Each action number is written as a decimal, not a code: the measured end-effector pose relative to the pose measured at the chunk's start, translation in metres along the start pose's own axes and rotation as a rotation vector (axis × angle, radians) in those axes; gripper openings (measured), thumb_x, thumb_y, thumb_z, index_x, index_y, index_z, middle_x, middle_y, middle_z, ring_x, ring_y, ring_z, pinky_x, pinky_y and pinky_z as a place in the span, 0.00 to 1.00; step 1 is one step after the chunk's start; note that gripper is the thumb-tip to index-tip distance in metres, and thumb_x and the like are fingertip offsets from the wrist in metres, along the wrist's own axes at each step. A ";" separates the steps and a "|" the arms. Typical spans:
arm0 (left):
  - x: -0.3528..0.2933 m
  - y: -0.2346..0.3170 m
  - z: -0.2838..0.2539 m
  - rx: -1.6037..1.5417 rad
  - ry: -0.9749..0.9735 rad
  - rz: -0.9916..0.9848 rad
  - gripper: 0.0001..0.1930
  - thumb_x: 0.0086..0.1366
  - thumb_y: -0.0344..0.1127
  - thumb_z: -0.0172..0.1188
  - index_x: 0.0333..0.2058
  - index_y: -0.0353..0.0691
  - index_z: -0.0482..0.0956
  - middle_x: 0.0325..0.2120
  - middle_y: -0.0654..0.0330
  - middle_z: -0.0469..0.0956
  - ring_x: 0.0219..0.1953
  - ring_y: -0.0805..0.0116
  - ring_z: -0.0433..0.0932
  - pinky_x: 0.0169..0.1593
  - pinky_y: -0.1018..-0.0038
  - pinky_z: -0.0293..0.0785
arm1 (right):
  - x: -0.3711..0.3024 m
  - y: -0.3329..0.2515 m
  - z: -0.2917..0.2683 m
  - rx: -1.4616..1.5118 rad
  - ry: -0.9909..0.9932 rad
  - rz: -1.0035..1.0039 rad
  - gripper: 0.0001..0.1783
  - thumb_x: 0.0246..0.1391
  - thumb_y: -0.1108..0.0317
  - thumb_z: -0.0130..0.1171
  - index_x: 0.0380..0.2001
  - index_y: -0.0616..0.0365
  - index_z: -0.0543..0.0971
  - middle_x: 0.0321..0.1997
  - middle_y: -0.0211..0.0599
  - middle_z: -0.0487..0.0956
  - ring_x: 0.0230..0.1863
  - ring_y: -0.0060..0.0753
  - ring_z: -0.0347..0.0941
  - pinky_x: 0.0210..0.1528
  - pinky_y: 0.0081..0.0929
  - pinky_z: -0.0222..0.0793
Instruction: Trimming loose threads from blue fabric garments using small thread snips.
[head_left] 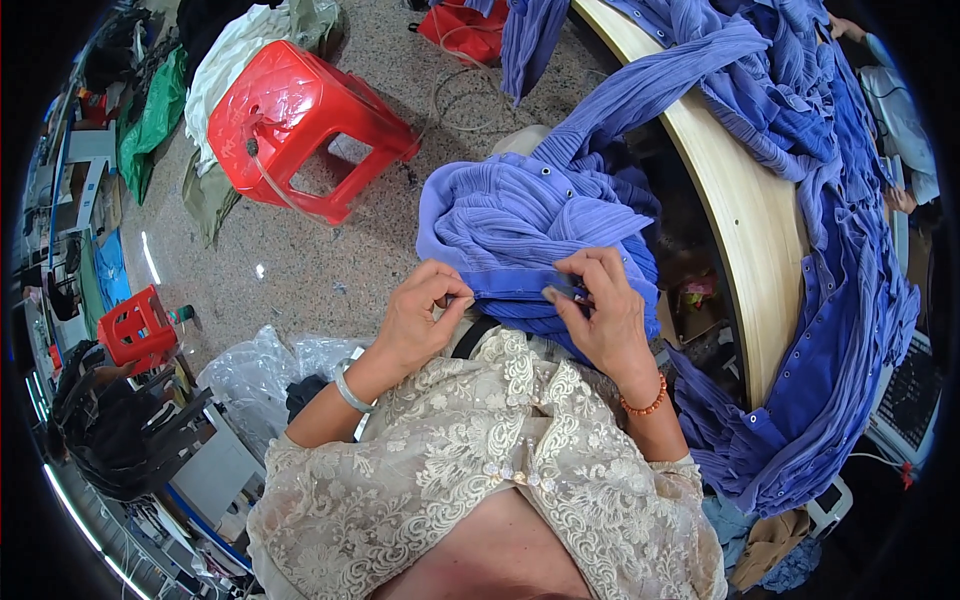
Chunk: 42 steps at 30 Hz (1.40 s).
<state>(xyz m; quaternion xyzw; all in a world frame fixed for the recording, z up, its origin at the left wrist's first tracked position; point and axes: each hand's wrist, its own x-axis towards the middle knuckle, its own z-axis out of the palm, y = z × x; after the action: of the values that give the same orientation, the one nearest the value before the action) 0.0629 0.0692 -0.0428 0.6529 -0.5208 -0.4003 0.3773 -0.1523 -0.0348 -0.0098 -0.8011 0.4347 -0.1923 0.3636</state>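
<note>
A bundle of violet-blue pleated fabric point(540, 215) with metal eyelets lies over my lap, one length of it running up to the table at the right. My left hand point(415, 315) pinches the left end of a smooth band along the bundle's near edge. At the band's right end is my right hand point(608, 315), its thumb and fingers closed around a small dark tool point(568, 291) that looks like thread snips. The fingers partly cover this tool, so its full shape is hidden.
A curved pale wooden table point(745, 230) at the right carries more violet-blue garments point(830, 330). Red plastic stools point(290, 125) point(138, 328) stand on the speckled floor at the left, near clear plastic bags point(255, 375). Another person's hand point(900, 200) shows at the far right.
</note>
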 end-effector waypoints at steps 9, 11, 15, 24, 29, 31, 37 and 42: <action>0.001 0.001 0.000 -0.115 -0.025 -0.068 0.03 0.57 0.23 0.58 0.31 0.35 0.75 0.31 0.64 0.71 0.25 0.81 0.66 0.28 0.84 0.62 | -0.014 -0.016 0.022 -0.067 -0.169 -0.176 0.20 0.50 0.66 0.61 0.47 0.58 0.75 0.30 0.37 0.71 0.28 0.39 0.72 0.29 0.33 0.68; 0.001 0.003 -0.001 -0.097 -0.029 -0.073 0.03 0.58 0.24 0.58 0.31 0.35 0.74 0.32 0.64 0.72 0.26 0.82 0.66 0.29 0.84 0.62 | -0.012 -0.018 0.024 -0.137 -0.171 -0.182 0.19 0.49 0.66 0.61 0.46 0.58 0.75 0.29 0.37 0.71 0.28 0.39 0.72 0.29 0.33 0.68; 0.001 0.006 0.000 -0.078 0.003 -0.044 0.03 0.57 0.23 0.58 0.31 0.35 0.74 0.32 0.63 0.72 0.26 0.81 0.67 0.29 0.84 0.63 | -0.008 -0.021 0.030 -0.154 -0.145 -0.219 0.20 0.47 0.69 0.62 0.46 0.58 0.76 0.26 0.36 0.71 0.26 0.38 0.71 0.27 0.33 0.66; 0.000 0.008 0.003 0.016 0.045 0.037 0.05 0.55 0.22 0.58 0.31 0.35 0.74 0.31 0.61 0.72 0.26 0.76 0.69 0.29 0.81 0.65 | -0.003 -0.025 0.033 -0.188 -0.176 -0.242 0.17 0.48 0.68 0.59 0.43 0.60 0.77 0.27 0.37 0.72 0.27 0.37 0.73 0.27 0.32 0.69; -0.002 0.003 0.001 -0.054 0.061 0.040 0.04 0.55 0.22 0.58 0.31 0.35 0.74 0.31 0.61 0.72 0.26 0.76 0.69 0.30 0.81 0.65 | -0.001 -0.025 0.032 -0.187 -0.149 -0.174 0.16 0.49 0.68 0.59 0.43 0.58 0.77 0.27 0.37 0.72 0.27 0.38 0.74 0.27 0.32 0.69; -0.003 0.000 0.001 -0.092 0.073 -0.005 0.04 0.56 0.21 0.56 0.31 0.35 0.74 0.32 0.61 0.71 0.28 0.79 0.67 0.31 0.82 0.64 | 0.000 -0.027 0.028 -0.164 -0.163 -0.166 0.16 0.49 0.68 0.60 0.43 0.58 0.77 0.27 0.37 0.72 0.27 0.38 0.74 0.27 0.33 0.69; -0.003 0.000 0.002 -0.102 0.081 -0.020 0.04 0.57 0.21 0.56 0.31 0.35 0.74 0.32 0.62 0.71 0.28 0.79 0.67 0.32 0.82 0.64 | -0.001 -0.029 0.032 -0.162 -0.176 -0.222 0.17 0.48 0.67 0.60 0.44 0.58 0.77 0.27 0.37 0.72 0.27 0.38 0.73 0.27 0.33 0.69; -0.002 0.000 0.004 -0.116 0.083 -0.022 0.04 0.56 0.22 0.57 0.31 0.35 0.74 0.32 0.62 0.72 0.27 0.78 0.68 0.31 0.82 0.65 | 0.001 -0.030 0.034 -0.204 -0.171 -0.262 0.17 0.48 0.67 0.60 0.43 0.58 0.77 0.27 0.36 0.71 0.26 0.36 0.73 0.26 0.31 0.68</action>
<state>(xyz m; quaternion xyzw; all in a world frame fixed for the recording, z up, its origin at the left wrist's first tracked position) 0.0592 0.0713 -0.0442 0.6518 -0.4734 -0.4065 0.4311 -0.1141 -0.0106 -0.0098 -0.8972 0.3113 -0.1241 0.2877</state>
